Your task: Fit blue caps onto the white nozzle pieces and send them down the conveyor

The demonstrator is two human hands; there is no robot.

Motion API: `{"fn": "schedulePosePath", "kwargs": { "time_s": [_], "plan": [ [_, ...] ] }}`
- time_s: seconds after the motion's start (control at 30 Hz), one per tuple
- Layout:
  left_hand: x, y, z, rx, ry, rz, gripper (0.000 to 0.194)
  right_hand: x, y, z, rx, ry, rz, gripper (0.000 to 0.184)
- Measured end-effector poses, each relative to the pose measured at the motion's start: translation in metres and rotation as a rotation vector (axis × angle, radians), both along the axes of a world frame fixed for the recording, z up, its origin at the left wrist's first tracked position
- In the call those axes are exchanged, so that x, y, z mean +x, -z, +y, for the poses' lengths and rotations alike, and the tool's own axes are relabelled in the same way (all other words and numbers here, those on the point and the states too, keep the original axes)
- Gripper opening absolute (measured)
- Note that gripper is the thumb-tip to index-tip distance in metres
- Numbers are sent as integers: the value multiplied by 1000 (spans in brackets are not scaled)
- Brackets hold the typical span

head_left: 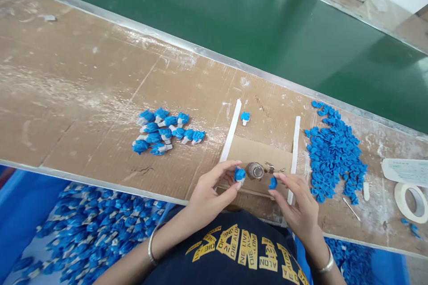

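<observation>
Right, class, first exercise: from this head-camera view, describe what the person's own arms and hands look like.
The left hand and right hand are bare, with no gloves. A thin silver-coloured bangle circles the left wrist, and a similar bangle circles the right. No sleeve shows on either forearm. Between the arms is a dark navy T-shirt with yellow lettering.

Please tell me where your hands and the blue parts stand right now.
Left hand pinching blue-capped white piece. Right hand pinching loose blue cap. Metal-topped bottle standing between them on cardboard.
</observation>
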State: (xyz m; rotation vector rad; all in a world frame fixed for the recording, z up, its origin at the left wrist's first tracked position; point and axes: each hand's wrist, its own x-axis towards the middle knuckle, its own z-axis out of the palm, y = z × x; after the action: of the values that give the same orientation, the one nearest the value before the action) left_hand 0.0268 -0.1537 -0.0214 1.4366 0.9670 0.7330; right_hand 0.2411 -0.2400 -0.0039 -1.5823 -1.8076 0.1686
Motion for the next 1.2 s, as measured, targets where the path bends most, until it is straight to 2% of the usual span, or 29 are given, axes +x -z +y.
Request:
{"fn": "schedulePosePath", "kwargs": {
  "time_s": [0.1,0.23,0.37,0.5,0.63,0.77,0.9,0.97,1.1,1.2],
  "plan": [
    [0,-1,-3,-70,21,-5,31,-8,4,24,-10,-55,-9,44],
    [0,-3,-4,-127,25,-29,30,-9,11,30,-59,-82,30,39],
    [3,-8,-4,-213,19,-100,27,-12,11,18,-145,-20,336,38],
    [15,-16,-5,-504,67,-355,24,-20,4,7,-209,86,716,29],
    [28,-21,-6,-729,101,-551,28,-26,0,3,-171,145,836,30],
    [33,-22,-10,-784,118,-568,34,-28,2,-1,-141,166,828,25],
    [35,-22,-14,-771,120,-579,35,-26,4,-4,-106,105,764,17],
    [35,-22,-14,-763,96,-572,35,-26,3,-5,-73,85,619,19],
    [34,-20,-15,-762,16,-532,37,-30,2,-8,65,40,241,36],
    [32,-17,-18,-729,-5,-490,33,-34,2,-11,93,-23,142,41]
  ]
}}
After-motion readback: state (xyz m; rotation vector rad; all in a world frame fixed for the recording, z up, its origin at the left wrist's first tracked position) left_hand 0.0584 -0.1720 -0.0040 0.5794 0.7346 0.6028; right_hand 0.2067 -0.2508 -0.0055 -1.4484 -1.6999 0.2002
